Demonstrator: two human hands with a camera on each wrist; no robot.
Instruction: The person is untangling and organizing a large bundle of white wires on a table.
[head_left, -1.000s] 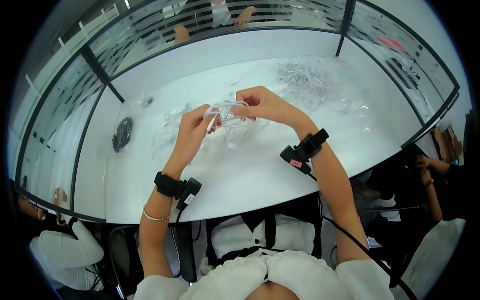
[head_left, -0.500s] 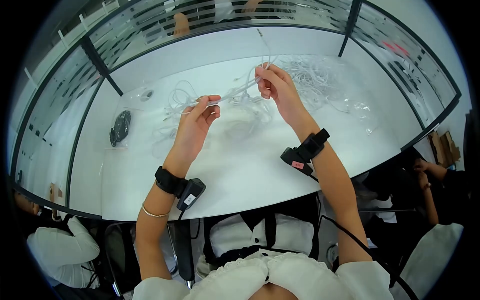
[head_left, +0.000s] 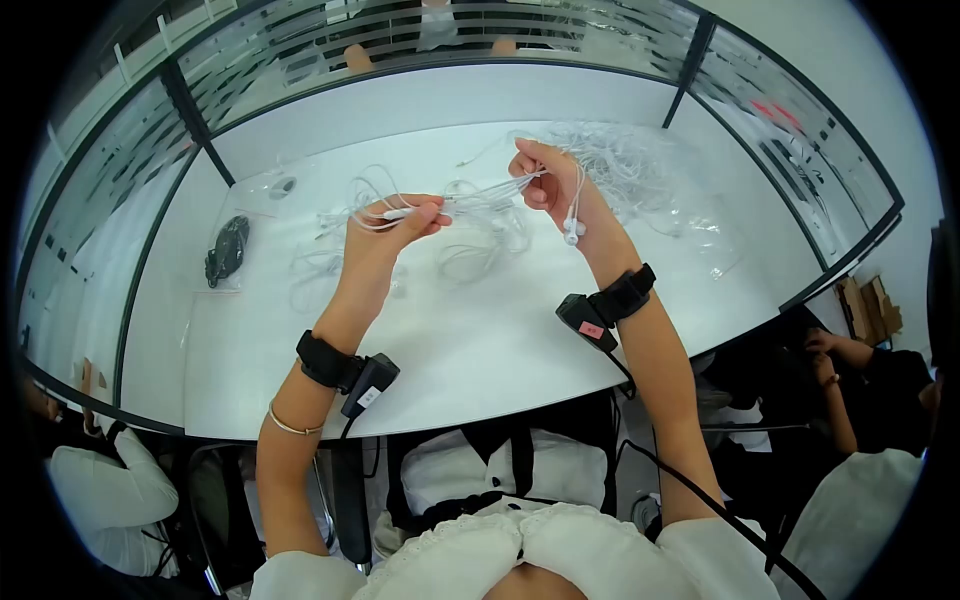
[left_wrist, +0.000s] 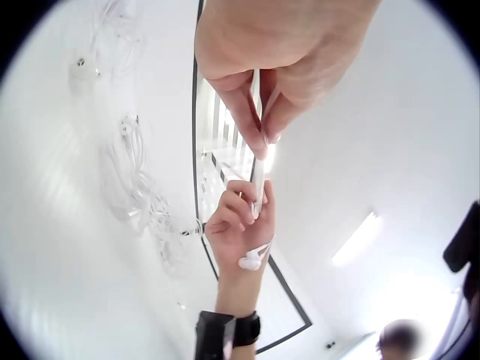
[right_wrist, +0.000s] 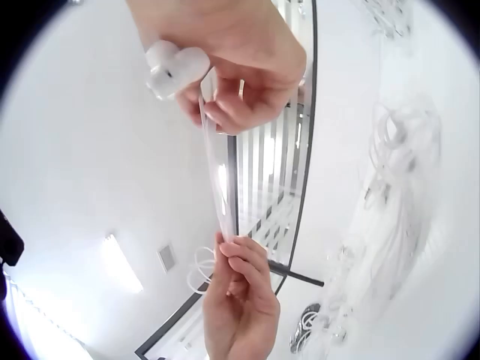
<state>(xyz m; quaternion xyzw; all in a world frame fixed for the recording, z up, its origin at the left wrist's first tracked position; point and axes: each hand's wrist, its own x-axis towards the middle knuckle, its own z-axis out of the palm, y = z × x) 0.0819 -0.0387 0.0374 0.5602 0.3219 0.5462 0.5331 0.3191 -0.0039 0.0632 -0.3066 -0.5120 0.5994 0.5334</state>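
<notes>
While a dark bundle (head_left: 228, 248) is lying left of the left hand (head_left: 376, 248), that hand is pinching white earphone cable (head_left: 492, 190) between thumb and fingers, loops trailing behind its fingertips. Strands are running to the right hand (head_left: 560, 195), whose curled fingers are gripping them, seemingly to draw that length straight above the desk (head_left: 480, 350). White earbuds (head_left: 572, 234) are dangling beside the right wrist, probably to hang clear of the grip. Beyond that hand, a tangled white pile (head_left: 625, 160) is resting.

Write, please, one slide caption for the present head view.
Left hand and right hand hold a white earphone cord between them above a white table.
</notes>
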